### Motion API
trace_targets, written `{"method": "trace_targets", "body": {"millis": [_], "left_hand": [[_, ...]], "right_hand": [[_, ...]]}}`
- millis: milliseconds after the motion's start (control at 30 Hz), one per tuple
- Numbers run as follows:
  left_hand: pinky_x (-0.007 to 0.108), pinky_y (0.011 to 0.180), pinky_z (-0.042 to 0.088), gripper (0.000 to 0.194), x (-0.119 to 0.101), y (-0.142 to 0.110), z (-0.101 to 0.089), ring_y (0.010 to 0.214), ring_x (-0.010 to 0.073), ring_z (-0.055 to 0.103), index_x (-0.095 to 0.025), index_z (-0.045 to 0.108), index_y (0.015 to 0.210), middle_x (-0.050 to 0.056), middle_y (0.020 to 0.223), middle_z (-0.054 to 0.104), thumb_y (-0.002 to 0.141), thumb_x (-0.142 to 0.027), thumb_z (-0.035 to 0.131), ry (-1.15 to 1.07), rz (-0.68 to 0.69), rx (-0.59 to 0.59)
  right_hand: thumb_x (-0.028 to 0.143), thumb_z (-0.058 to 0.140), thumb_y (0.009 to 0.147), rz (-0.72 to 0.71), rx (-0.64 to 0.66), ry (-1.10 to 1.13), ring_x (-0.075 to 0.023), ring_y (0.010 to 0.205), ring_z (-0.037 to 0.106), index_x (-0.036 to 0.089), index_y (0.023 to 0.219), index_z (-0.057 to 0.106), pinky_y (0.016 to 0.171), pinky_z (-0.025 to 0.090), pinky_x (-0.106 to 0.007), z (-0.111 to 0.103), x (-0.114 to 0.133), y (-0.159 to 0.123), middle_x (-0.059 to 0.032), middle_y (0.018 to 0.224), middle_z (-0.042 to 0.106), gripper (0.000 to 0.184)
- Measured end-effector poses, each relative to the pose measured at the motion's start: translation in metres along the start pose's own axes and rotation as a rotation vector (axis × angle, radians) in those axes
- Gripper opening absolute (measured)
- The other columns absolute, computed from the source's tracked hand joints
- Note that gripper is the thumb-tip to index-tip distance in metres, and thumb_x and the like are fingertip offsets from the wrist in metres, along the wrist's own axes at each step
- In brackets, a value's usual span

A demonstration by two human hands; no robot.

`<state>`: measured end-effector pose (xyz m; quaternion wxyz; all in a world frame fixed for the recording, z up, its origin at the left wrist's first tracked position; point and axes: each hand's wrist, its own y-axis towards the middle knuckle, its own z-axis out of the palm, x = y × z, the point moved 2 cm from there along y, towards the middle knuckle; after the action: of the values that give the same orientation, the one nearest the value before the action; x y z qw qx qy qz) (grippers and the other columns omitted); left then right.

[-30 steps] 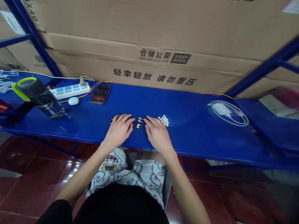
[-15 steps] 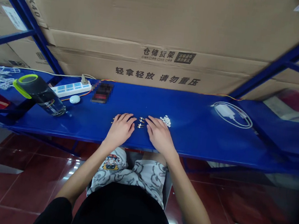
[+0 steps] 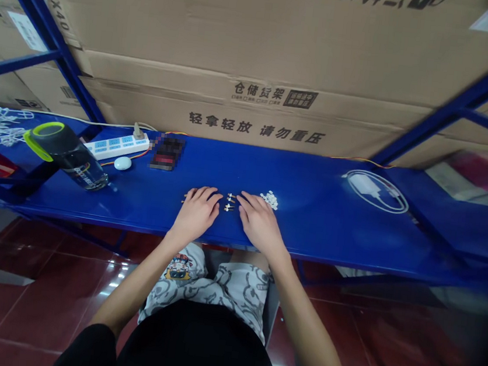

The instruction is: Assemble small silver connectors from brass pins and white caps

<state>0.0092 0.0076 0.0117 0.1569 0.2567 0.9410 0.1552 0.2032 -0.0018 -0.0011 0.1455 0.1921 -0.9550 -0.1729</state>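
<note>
My left hand (image 3: 198, 208) rests palm down on the blue shelf top (image 3: 311, 214), fingers stretched out and slightly apart. My right hand (image 3: 260, 217) lies flat in the same way to its right. Between the two hands sit several small pieces with white and brass-coloured parts (image 3: 229, 208), too small to name for sure. Just beyond the right fingertips is a little pile of small white pieces (image 3: 270, 199). A few brownish bits (image 3: 184, 198) show at the outer edge of my left hand, partly covered by it.
To the left stand a dark bottle with a green loop (image 3: 68, 154), a white power strip (image 3: 118, 146), a white rounded object (image 3: 123, 163) and a dark, pixelated item (image 3: 168, 154). A white charger with coiled cable (image 3: 369, 185) lies right. Large cardboard boxes (image 3: 251, 43) form the back.
The view has tilted slightly. Both hands and the small pieces stay where they were on the shelf.
</note>
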Motion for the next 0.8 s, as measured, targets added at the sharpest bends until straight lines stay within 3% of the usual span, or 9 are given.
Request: {"method": "trace_targets", "body": {"millis": [167,300,467,567,667,800], "left_hand": [[0.050,0.112,0.040,0.032,0.000,0.000,0.001,0.132,0.0291,0.055,-0.020,0.064,0.129,0.010,0.140,0.063,0.104,-0.021,0.044,-0.002,0.002,0.004],[0.050,0.113,0.039,0.033,0.000,0.000,0.001,0.131,0.0280,0.056,-0.020,0.066,0.128,0.009,0.140,0.064,0.102,-0.018,0.046,-0.014,-0.037,-0.020],[0.048,0.118,0.033,0.047,0.002,0.001,-0.007,0.134,0.0249,0.055,-0.020,0.058,0.139,0.008,0.142,0.063,0.095,-0.008,0.045,-0.062,-0.136,-0.129],[0.049,0.120,0.029,0.054,0.002,0.000,-0.014,0.138,0.0247,0.050,-0.020,0.053,0.143,0.009,0.147,0.059,0.092,-0.007,0.045,-0.096,-0.171,-0.218],[0.048,0.121,0.029,0.055,0.001,-0.001,-0.019,0.139,0.0243,0.050,-0.021,0.053,0.142,0.009,0.147,0.058,0.090,-0.007,0.045,-0.144,-0.186,-0.296],[0.046,0.120,0.030,0.053,0.002,-0.003,-0.021,0.138,0.0242,0.050,-0.021,0.053,0.141,0.009,0.146,0.058,0.090,-0.008,0.044,-0.212,-0.192,-0.375]], "right_hand": [[0.024,0.035,0.104,0.027,0.017,0.027,-0.0332,0.133,0.056,0.014,0.138,0.065,0.114,0.044,-0.056,-0.001,0.000,0.001,-0.0157,0.143,0.063,0.046],[0.030,0.029,0.107,0.065,0.020,0.182,-0.0284,0.139,0.052,0.015,0.153,0.048,0.116,0.045,-0.049,-0.007,0.004,-0.001,-0.0154,0.148,0.058,0.053],[0.050,0.029,0.107,0.087,0.065,0.241,-0.0299,0.158,0.021,0.013,0.163,0.026,0.126,0.029,-0.053,0.002,0.020,0.006,-0.0156,0.170,0.023,0.067],[0.053,0.025,0.107,0.024,0.120,0.207,-0.0285,0.160,0.009,0.013,0.164,0.022,0.129,0.020,-0.053,0.014,0.030,0.021,-0.0140,0.173,0.012,0.070],[0.053,0.023,0.107,0.012,0.217,0.133,-0.0302,0.159,0.008,0.004,0.162,0.026,0.130,0.014,-0.052,0.026,0.031,0.036,-0.0194,0.171,0.013,0.074],[0.061,0.021,0.105,0.000,0.299,0.089,-0.0296,0.159,0.012,0.006,0.162,0.027,0.130,0.013,-0.052,0.035,0.023,0.050,-0.0184,0.170,0.019,0.079]]}}
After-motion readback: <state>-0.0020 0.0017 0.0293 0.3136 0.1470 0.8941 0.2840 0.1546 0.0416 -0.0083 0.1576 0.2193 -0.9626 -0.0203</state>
